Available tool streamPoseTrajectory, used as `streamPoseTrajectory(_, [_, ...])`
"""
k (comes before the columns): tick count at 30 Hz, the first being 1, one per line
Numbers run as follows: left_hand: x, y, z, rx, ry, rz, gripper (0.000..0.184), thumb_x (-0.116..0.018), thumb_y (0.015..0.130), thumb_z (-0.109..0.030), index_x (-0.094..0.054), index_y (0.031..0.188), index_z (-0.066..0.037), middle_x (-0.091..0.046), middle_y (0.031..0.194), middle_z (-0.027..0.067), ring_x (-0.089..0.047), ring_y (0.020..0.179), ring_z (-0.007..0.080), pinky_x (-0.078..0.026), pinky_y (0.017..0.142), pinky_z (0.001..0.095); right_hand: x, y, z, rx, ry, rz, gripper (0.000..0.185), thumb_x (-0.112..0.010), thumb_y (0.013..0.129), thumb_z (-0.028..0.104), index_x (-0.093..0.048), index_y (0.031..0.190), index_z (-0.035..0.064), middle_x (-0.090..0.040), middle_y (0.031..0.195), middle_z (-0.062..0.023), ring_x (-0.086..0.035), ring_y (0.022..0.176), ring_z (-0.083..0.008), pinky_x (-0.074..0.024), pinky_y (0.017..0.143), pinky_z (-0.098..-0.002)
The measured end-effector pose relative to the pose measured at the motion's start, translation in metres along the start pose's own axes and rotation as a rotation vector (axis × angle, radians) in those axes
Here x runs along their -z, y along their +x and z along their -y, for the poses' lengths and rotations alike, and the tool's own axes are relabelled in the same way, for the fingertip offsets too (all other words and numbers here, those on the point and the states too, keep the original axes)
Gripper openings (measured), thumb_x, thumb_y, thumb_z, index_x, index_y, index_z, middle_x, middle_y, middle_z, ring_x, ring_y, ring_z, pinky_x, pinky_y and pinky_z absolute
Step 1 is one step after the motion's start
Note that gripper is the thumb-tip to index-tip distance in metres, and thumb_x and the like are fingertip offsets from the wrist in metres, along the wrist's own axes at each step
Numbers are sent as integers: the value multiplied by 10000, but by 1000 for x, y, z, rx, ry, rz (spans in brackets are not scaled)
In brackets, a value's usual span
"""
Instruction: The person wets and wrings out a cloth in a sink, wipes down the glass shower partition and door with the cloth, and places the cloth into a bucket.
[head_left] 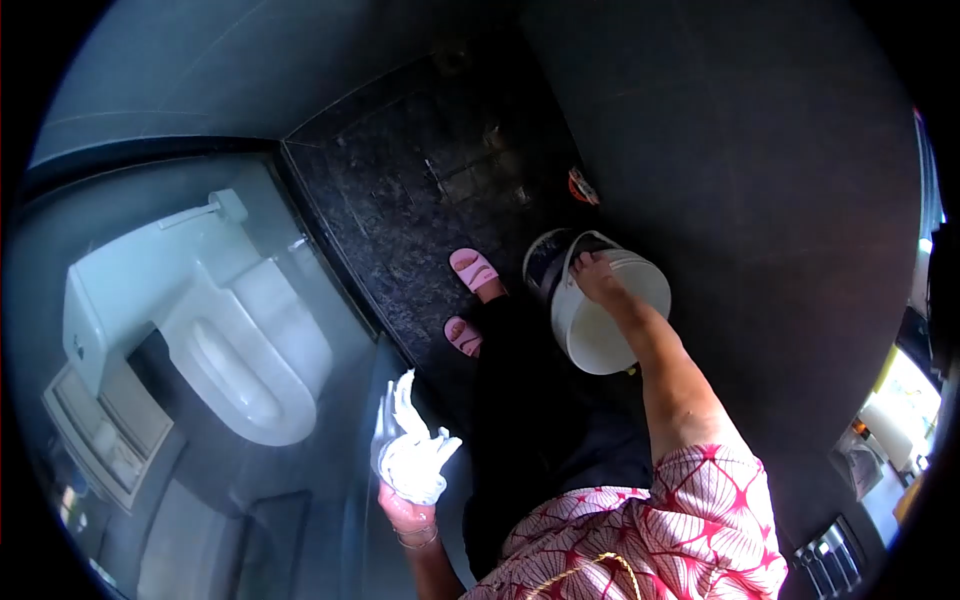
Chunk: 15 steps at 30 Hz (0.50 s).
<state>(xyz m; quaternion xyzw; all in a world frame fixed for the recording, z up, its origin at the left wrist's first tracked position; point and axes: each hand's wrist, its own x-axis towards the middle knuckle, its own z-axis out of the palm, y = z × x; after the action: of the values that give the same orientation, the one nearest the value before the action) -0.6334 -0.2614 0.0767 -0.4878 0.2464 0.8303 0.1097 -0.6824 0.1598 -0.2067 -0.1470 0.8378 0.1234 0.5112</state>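
Observation:
A crumpled white cloth (415,462) is held in my left hand (407,510), with its loose ends sticking up, beside a glass panel at the lower middle. My right hand (594,274) is at the rim and handle of a white bucket (598,332), its fingers closed around that edge. The bucket is tilted, and its pale inside faces me. What the fingers grip exactly is small and partly hidden.
Behind glass on the left are a white toilet (235,375) and a pale framed unit (108,435). Pink slippers (472,270) are on my feet on the dark floor (400,190). A small red-and-white item (582,187) lies by the right wall.

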Motion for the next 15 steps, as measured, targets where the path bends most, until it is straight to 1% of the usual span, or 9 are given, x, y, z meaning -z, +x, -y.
streamPoseTrajectory(2, [-8,-3,0,64,68,7,428,-315,928,-243,-404,1251,23,-481,1224,224,-460,1114,424,-349,968,533,44,-14,-12,-10,14,-24,363,-395,863,189,-507,1206,151,-460,1247,-82,-364,1170,-246,-373,873,-512])
streamPoseTrajectory(3, [2,-4,0,39,-121,21,439,-316,927,-245,-389,1261,30,-469,1235,231,-435,1140,431,-324,991,526,68,-21,-21,-34,25,-45,381,-395,859,190,-485,1226,136,-467,1243,-91,-379,1168,-256,-380,892,-483])
streamPoseTrajectory(7, [10,2,1,99,-82,120,463,-310,923,-250,-361,1278,42,-466,1243,225,-445,1133,433,-347,970,534,127,-40,-60,-216,186,-125,483,-427,832,210,-384,1297,85,-448,1283,-128,-421,1177,-314,-403,944,-403])
streamPoseTrajectory(8, [13,5,2,99,84,164,462,-308,922,-247,-363,1276,46,-483,1235,204,-479,1119,383,-383,949,512,150,-46,-61,-283,309,-102,509,-448,823,224,-370,1306,81,-434,1302,-142,-433,1175,-327,-400,952,-401])
streamPoseTrajectory(9, [43,11,4,-13,146,124,460,-310,923,-246,-367,1269,51,-492,1226,197,-484,1122,357,-408,940,472,140,-33,-65,-288,322,-224,529,-478,813,251,-371,1289,47,-484,1235,-170,-495,1099,-336,-435,902,-403])
streamPoseTrajectory(10, [80,21,3,55,-35,275,462,-292,931,-255,-369,1271,48,-489,1236,186,-480,1138,325,-390,965,444,128,-23,-73,-291,343,-350,555,-507,803,277,-372,1272,13,-533,1167,-198,-557,1023,-346,-470,853,-404])
streamPoseTrajectory(12, [107,32,8,77,-199,213,468,-272,939,-263,-363,1276,49,-481,1250,182,-470,1149,320,-365,988,434,116,-1,-81,-253,513,-562,662,-556,766,306,-324,1303,-5,-523,1164,-232,-538,1036,-366,-455,871,-406])
streamPoseTrajectory(14, [104,26,13,38,-221,144,471,-265,942,-266,-361,1278,50,-477,1255,182,-470,1149,318,-360,992,430,119,10,-81,-314,636,-598,696,-563,752,297,-303,1313,-22,-526,1147,-255,-545,1036,-350,-467,842,-389])
streamPoseTrajectory(15, [101,23,14,39,-219,81,474,-259,944,-268,-359,1279,51,-473,1260,182,-470,1150,316,-355,996,426,119,16,-79,-432,845,-563,655,-574,758,299,-351,1282,-25,-573,1083,-220,-591,958,-322,-495,764,-396])
